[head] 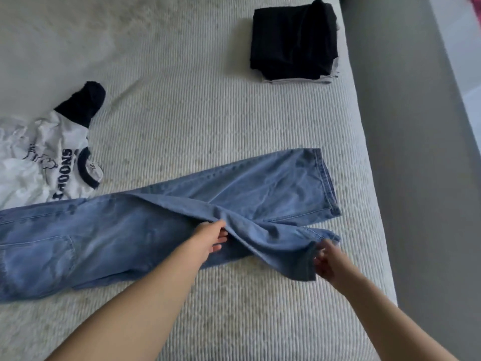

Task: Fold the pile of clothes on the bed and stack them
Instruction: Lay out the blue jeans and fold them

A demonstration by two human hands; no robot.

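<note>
Jeans [161, 230] leg gripped by both outstretched hands [212, 237] [326, 261].

jeans [145, 230] lie across the bed [208, 126], t-shirt [44, 162] behind-left, folded stack [294, 40] far right.

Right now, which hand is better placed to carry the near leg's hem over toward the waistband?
Right hand: it already pinches the jeans at that hem; left hand grips mid-leg.

Soft, even daylight – no glare, only faint shadows under the jeans [161, 230]. Bright upper left of the bed [182, 113], washed out. Slight blur on the right hand [328, 259]. Wide-angle bending at the edges.
</note>
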